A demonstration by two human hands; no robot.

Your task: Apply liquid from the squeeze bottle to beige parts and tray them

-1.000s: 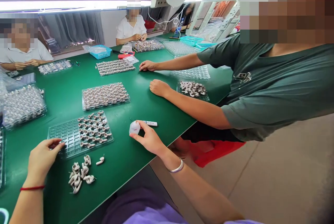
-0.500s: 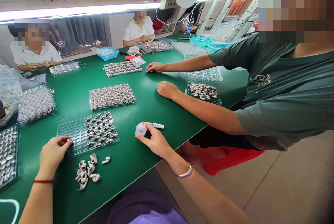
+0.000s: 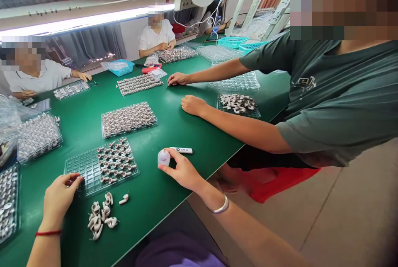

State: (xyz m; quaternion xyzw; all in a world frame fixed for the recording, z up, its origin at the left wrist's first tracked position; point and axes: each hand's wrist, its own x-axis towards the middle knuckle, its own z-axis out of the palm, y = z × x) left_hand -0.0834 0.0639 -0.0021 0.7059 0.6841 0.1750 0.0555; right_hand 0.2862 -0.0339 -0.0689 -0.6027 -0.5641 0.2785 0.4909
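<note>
My left hand [image 3: 60, 194] pinches the near left edge of a clear plastic tray [image 3: 81, 171]. Rows of white earbud shells [image 3: 115, 159] fill the right part of that tray; its left pockets show bare. In my right hand [image 3: 182, 170] a small round translucent white container [image 3: 163, 158] is held between thumb and fingers, just above the table. Behind those fingers lies a white stick-shaped item [image 3: 184, 150] lettered BMW, partly hidden. Nearer me is a loose pile of earbud shells [image 3: 99, 217], with a single earbud shell [image 3: 124, 198] apart to its right.
A co-worker's forearms [image 3: 236, 132] rest on the green table [image 3: 174, 113] at right, beside a tray of loose shells [image 3: 239, 104]. Filled trays [image 3: 129, 120] stand behind mine and at left [image 3: 39, 137]. Two more people sit across; a light bar [image 3: 93, 20] hangs overhead.
My view has shifted slightly. The round container has turned a little in my right hand. The person at far left has stretched one hand out past their tray. My left hand stays at the tray edge.
</note>
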